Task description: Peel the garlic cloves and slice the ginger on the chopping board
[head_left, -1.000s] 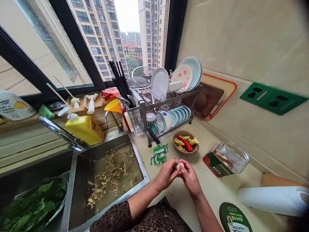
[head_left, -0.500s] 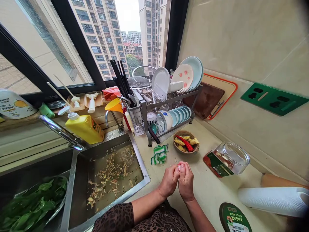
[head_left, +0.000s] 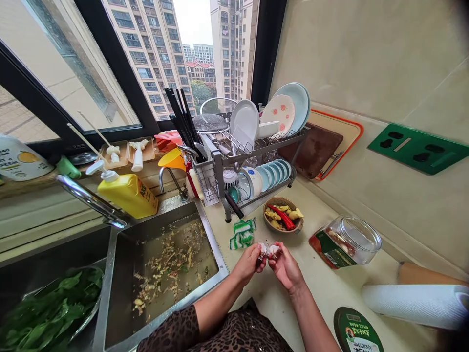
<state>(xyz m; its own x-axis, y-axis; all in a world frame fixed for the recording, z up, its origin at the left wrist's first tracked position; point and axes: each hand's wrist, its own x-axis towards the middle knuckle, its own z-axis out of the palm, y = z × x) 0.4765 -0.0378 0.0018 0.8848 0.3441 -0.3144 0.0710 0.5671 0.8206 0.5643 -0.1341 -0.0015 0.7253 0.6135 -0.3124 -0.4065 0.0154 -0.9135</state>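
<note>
My left hand (head_left: 248, 264) and my right hand (head_left: 286, 267) meet over the stone counter (head_left: 311, 288), just right of the sink. Between their fingertips is a small white garlic clove (head_left: 268, 250) with ragged, papery skin; the fingers hide part of it. Nearest my hands, a green-and-white scouring pad (head_left: 242, 234) lies on the counter. Beyond them stands a woven bowl (head_left: 283, 216) holding ginger pieces and a red chili. A glass jar (head_left: 346, 242) lies on its side to the right.
The steel sink (head_left: 172, 274) on the left holds murky water with shreds of peel, and a bowl of leafy greens (head_left: 51, 310) sits further left. A wire dish rack (head_left: 252, 166) stands behind, beside a yellow bottle (head_left: 128, 195). A paper towel roll (head_left: 414, 307) lies at right.
My hands had closed together around the clove half a second ago. Now they have parted slightly, and the clove shows between the fingertips with its skin torn.
</note>
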